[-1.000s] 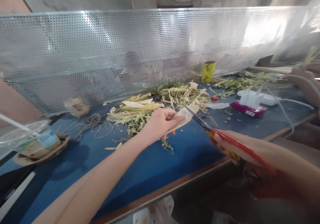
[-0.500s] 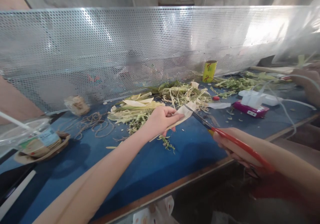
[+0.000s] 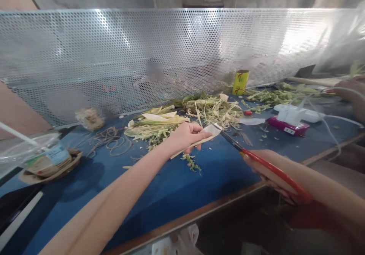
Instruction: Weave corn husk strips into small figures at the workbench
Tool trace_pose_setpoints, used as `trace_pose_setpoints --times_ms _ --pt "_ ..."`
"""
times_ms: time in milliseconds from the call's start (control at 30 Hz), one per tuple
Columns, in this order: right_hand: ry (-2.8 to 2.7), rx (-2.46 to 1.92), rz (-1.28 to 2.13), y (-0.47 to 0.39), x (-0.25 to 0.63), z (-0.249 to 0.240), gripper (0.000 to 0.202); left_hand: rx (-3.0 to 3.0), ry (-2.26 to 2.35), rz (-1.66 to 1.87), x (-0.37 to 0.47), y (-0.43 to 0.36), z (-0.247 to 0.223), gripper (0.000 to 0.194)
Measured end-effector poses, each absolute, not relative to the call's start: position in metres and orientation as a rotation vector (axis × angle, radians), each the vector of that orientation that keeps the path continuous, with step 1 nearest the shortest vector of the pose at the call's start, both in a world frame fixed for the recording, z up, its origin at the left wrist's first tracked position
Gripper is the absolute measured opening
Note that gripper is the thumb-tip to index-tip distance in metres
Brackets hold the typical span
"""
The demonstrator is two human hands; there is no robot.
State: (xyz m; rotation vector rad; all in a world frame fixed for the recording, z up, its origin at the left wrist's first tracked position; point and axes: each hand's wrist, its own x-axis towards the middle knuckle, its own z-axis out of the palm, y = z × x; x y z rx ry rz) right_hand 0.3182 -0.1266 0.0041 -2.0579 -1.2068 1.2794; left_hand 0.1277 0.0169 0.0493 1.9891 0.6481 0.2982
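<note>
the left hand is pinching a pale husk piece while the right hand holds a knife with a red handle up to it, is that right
Not quite: the right hand holds scissors, not a knife, as the head view shows.

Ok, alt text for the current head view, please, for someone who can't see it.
A left hand holds a pale husk strip above a blue table, while a right hand brings red-handled scissors to its end. Behind lie heaps of dried plant strips, before a perforated metal screen.
</note>
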Motion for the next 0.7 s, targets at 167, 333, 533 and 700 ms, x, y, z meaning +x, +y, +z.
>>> trace_pose_setpoints --times_ms 167,333,533,700 --pt "-1.083 -2.145 1.125 -0.127 0.309 0.002 0.05 1.961 0.633 0.29 0.126 0.019 0.048 0.028" --pt "-1.043 -2.033 1.16 -0.126 0.299 0.003 0.055 1.94 0.634 0.318 0.122 0.019 0.051 0.029" --pt "-0.946 -1.593 1.604 -0.13 0.296 0.011 0.06 1.933 0.632 0.281 0.113 0.016 0.055 0.032" --pt "-1.022 -1.567 1.549 -0.132 0.295 0.007 0.057 1.876 0.634 0.241 0.108 0.013 0.055 0.034"
